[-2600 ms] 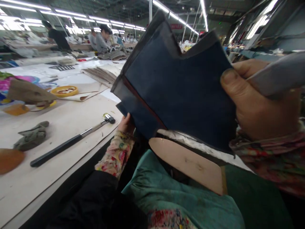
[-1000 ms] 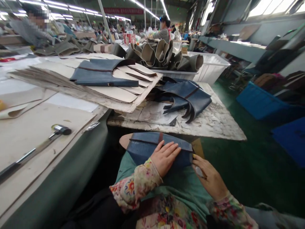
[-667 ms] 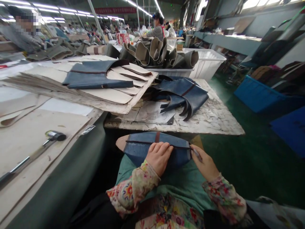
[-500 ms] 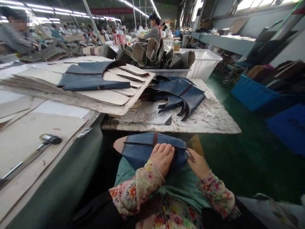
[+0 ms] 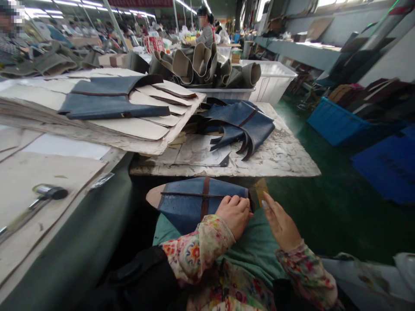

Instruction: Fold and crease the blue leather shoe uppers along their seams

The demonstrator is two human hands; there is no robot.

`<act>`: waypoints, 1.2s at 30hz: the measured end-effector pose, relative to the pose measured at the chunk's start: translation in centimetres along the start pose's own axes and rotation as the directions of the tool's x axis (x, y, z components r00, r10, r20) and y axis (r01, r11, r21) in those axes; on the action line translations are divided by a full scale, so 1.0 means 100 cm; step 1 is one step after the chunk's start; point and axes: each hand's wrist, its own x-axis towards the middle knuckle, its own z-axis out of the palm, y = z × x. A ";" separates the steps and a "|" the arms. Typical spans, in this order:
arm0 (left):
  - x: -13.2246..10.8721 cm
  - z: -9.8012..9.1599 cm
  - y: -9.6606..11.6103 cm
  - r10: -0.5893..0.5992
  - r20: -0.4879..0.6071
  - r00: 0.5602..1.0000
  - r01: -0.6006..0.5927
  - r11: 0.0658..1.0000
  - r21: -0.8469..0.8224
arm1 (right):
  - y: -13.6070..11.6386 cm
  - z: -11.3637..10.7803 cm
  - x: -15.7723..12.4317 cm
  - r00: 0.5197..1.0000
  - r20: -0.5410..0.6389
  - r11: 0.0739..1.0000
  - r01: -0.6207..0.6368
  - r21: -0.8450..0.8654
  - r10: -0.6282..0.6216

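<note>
On my lap lies a navy leather piece (image 5: 184,203) with a dark brown strap across it and a thin dark line along it. It rests on a pale pointed board (image 5: 154,197), whose tip sticks out to the left. My left hand (image 5: 234,214) grips the leather's right end, fingers curled over the edge. My right hand (image 5: 281,226) is raised just right of the leather, apart from it, fingers spread and holding nothing I can see. A teal cloth (image 5: 256,246) covers my lap beneath both hands.
A steel-headed hammer (image 5: 48,192) lies on the left bench. Ahead, a stack of pale patterns (image 5: 139,127) carries a blue leather piece (image 5: 113,101). More blue leather lies on a stained board (image 5: 285,157). Behind stands a white crate (image 5: 272,82) of rolled grey-green pieces. Blue crates (image 5: 333,121) sit right.
My right hand has lifted off the leather and moved right, and the small silver tool is no longer visible. My left hand has shifted right, uncovering the brown strap.
</note>
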 end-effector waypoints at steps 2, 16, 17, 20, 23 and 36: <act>0.000 -0.001 -0.002 0.002 0.006 1.000 -0.002 1.000 0.005 | -0.007 -0.001 0.004 0.999 -0.018 0.995 0.047 -0.082 -0.049; -0.042 -0.007 -0.032 -0.112 -0.205 0.972 0.108 0.994 -0.030 | -0.062 0.003 0.009 0.952 0.006 0.919 0.299 -0.256 -0.308; -0.045 -0.008 -0.034 -0.120 -0.205 0.971 0.117 0.993 -0.027 | -0.065 0.006 0.011 0.950 0.028 0.913 0.307 -0.269 -0.311; -0.055 -0.011 -0.043 -0.158 -0.233 0.959 0.159 0.987 -0.014 | -0.079 0.011 0.019 0.937 0.060 0.890 0.346 -0.298 -0.345; -0.065 -0.013 -0.051 -0.179 -0.283 0.942 0.192 0.981 0.016 | -0.097 0.020 0.026 0.920 0.076 0.864 0.387 -0.321 -0.384; -0.110 -0.022 -0.066 -0.289 -0.315 0.904 0.322 0.945 0.058 | -0.117 0.049 0.039 0.890 0.142 0.878 0.453 -0.156 -0.434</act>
